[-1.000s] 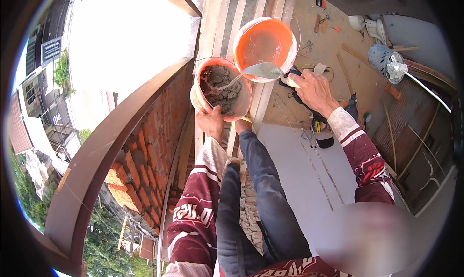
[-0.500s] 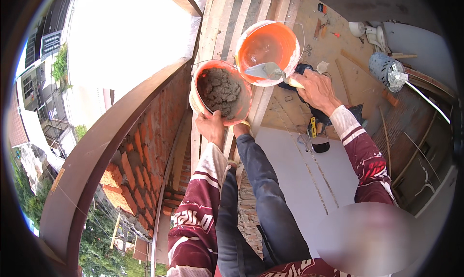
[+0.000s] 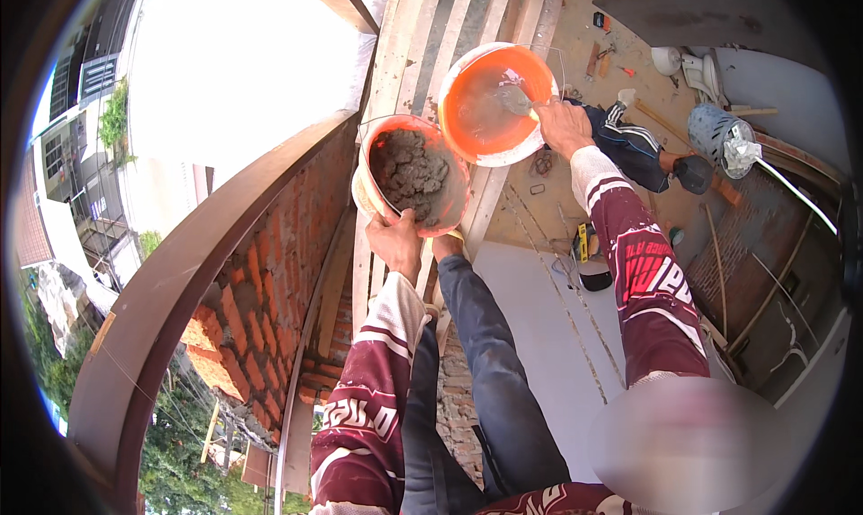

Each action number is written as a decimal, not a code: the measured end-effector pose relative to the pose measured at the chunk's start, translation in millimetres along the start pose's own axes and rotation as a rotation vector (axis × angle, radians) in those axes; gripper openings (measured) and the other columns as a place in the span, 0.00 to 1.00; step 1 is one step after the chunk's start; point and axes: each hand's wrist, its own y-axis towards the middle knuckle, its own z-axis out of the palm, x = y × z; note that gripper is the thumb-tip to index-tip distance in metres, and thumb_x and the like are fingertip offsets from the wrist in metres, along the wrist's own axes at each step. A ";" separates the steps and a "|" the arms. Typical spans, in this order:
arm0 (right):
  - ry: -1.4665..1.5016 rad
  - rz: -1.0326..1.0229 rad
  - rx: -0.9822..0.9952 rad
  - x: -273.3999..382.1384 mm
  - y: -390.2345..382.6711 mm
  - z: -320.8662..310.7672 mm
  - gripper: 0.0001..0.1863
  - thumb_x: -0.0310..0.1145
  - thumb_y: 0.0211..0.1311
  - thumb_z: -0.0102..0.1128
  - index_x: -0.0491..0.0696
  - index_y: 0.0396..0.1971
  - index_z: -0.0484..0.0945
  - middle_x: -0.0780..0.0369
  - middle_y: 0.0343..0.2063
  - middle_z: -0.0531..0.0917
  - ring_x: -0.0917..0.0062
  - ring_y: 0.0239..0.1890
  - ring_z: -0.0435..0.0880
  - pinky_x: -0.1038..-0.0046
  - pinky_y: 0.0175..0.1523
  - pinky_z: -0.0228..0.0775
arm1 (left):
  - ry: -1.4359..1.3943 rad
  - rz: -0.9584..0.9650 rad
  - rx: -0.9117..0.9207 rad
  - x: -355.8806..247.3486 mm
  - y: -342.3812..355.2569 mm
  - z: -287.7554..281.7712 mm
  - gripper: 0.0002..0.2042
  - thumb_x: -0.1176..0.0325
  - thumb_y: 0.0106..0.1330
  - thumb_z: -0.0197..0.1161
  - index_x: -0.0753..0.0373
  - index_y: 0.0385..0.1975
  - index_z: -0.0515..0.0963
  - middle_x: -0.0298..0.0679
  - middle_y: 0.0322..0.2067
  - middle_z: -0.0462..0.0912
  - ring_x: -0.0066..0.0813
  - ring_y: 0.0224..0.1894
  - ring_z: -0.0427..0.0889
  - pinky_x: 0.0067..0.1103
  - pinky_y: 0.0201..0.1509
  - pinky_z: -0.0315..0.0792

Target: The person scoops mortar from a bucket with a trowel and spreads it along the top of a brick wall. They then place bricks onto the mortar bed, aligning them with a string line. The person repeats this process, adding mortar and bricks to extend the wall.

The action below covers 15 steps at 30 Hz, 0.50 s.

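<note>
My left hand point(image 3: 395, 244) is closed on the near rim of a tilted orange bucket point(image 3: 363, 191). Lumpy grey mortar point(image 3: 409, 169) lies inside it. Just right and beyond stands a second orange bucket point(image 3: 457, 106), its rim pale with dried splashes, with cloudy water point(image 3: 485, 115) in it. At that bucket's right rim, my right hand point(image 3: 564, 127) grips a trowel by the handle. The trowel's blade point(image 3: 515, 100) is inside the bucket, partly dipped in the water. My right hand covers most of the handle.
Both buckets stand on wooden planks point(image 3: 418, 48) high above a floor. Left are a brick wall point(image 3: 261, 326) and a brown frame point(image 3: 171, 308) beside an open drop. Below right, a person in dark striped clothing point(image 3: 634, 146) is near a grey cylinder point(image 3: 710, 124) and scattered tools.
My right hand has moved slightly up and left, and the trowel blade has gone from across the near rim into the water. Below, the person has shifted right. My left hand stays put.
</note>
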 end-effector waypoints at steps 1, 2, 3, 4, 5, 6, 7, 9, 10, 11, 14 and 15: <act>0.066 0.001 -0.024 0.1 -2.1 1.4 0.14 0.33 0.64 0.57 0.51 0.48 0.82 0.52 0.41 0.85 0.58 0.44 0.87 0.58 0.45 0.79 | -0.054 -0.017 0.030 -0.7 -0.8 -1.3 0.14 0.68 0.55 0.73 0.66 0.20 0.72 0.38 0.21 0.79 0.24 0.24 0.75 0.26 0.30 0.71; 0.157 -0.025 -0.046 -2.2 -7.9 -0.5 0.14 0.34 0.63 0.58 0.51 0.48 0.83 0.53 0.42 0.85 0.59 0.45 0.87 0.58 0.46 0.79 | -0.113 -0.049 0.053 -1.3 -0.8 -1.4 0.14 0.67 0.56 0.73 0.66 0.20 0.72 0.38 0.21 0.79 0.23 0.23 0.75 0.25 0.29 0.71; 0.233 -0.025 -0.036 -4.0 -19.4 -4.9 0.15 0.34 0.62 0.60 0.52 0.48 0.83 0.55 0.42 0.85 0.59 0.45 0.86 0.58 0.46 0.79 | -0.125 -0.043 0.054 -2.1 -0.7 -1.9 0.15 0.66 0.56 0.73 0.66 0.20 0.73 0.38 0.19 0.78 0.24 0.22 0.74 0.27 0.29 0.71; 0.231 -0.038 -0.035 -5.6 -30.6 -12.8 0.18 0.36 0.58 0.64 0.54 0.49 0.83 0.58 0.42 0.84 0.61 0.45 0.86 0.58 0.47 0.78 | -0.148 -0.050 0.048 -2.9 -0.2 -1.1 0.16 0.66 0.57 0.74 0.67 0.19 0.73 0.38 0.18 0.77 0.25 0.21 0.74 0.28 0.29 0.71; 0.269 -0.083 -0.035 -9.0 -43.6 -23.2 0.18 0.35 0.57 0.64 0.54 0.49 0.83 0.59 0.41 0.84 0.61 0.44 0.85 0.58 0.47 0.77 | -0.174 -0.053 0.041 -4.7 0.4 1.0 0.17 0.65 0.57 0.74 0.68 0.18 0.73 0.39 0.16 0.76 0.26 0.20 0.73 0.29 0.29 0.71; 0.281 -0.078 0.024 -10.6 -64.1 -34.5 0.18 0.34 0.56 0.64 0.54 0.49 0.83 0.60 0.39 0.83 0.61 0.43 0.85 0.58 0.46 0.77 | -0.160 -0.075 0.052 -6.0 1.8 1.2 0.18 0.64 0.58 0.74 0.68 0.17 0.73 0.39 0.16 0.77 0.26 0.20 0.72 0.29 0.30 0.71; 0.292 -0.134 -0.027 -6.3 -84.4 -44.2 0.18 0.33 0.55 0.65 0.54 0.48 0.83 0.60 0.37 0.82 0.62 0.41 0.85 0.57 0.46 0.76 | -0.161 -0.084 0.045 -7.8 2.7 2.7 0.18 0.64 0.57 0.75 0.68 0.17 0.73 0.40 0.16 0.77 0.26 0.20 0.73 0.29 0.30 0.71; 0.298 -0.225 -0.105 1.9 -114.4 -63.4 0.19 0.31 0.54 0.65 0.54 0.48 0.83 0.61 0.35 0.80 0.63 0.39 0.85 0.57 0.44 0.76 | -0.179 -0.166 0.068 -14.1 3.6 6.8 0.19 0.63 0.57 0.75 0.68 0.17 0.72 0.41 0.16 0.77 0.27 0.20 0.74 0.30 0.29 0.71; 0.292 -0.257 -0.127 8.0 -125.6 -70.9 0.19 0.30 0.54 0.65 0.53 0.48 0.83 0.61 0.34 0.80 0.63 0.39 0.85 0.57 0.42 0.76 | -0.142 -0.122 0.038 -17.2 3.3 7.8 0.19 0.64 0.56 0.75 0.68 0.17 0.72 0.41 0.16 0.77 0.28 0.20 0.75 0.30 0.29 0.71; 0.297 -0.315 -0.141 13.1 -130.1 -76.8 0.19 0.29 0.54 0.65 0.53 0.48 0.83 0.61 0.34 0.80 0.63 0.38 0.85 0.57 0.41 0.76 | -0.101 -0.122 0.024 -20.5 3.3 9.3 0.18 0.64 0.56 0.75 0.68 0.17 0.72 0.42 0.16 0.78 0.28 0.20 0.76 0.31 0.30 0.72; 0.164 -0.250 -0.237 25.1 -120.5 -83.8 0.18 0.29 0.57 0.61 0.49 0.50 0.80 0.59 0.34 0.81 0.64 0.37 0.85 0.58 0.38 0.76 | -0.080 -0.124 0.007 -25.4 1.4 9.3 0.17 0.66 0.55 0.73 0.69 0.17 0.73 0.43 0.17 0.79 0.30 0.21 0.79 0.31 0.30 0.74; 0.139 -0.252 -0.145 33.4 -117.1 -84.7 0.18 0.29 0.59 0.60 0.47 0.51 0.78 0.58 0.34 0.81 0.63 0.37 0.85 0.59 0.37 0.76 | -0.074 -0.131 0.004 -22.0 -0.8 -0.1 0.16 0.66 0.55 0.73 0.69 0.17 0.73 0.43 0.17 0.79 0.30 0.21 0.80 0.31 0.30 0.74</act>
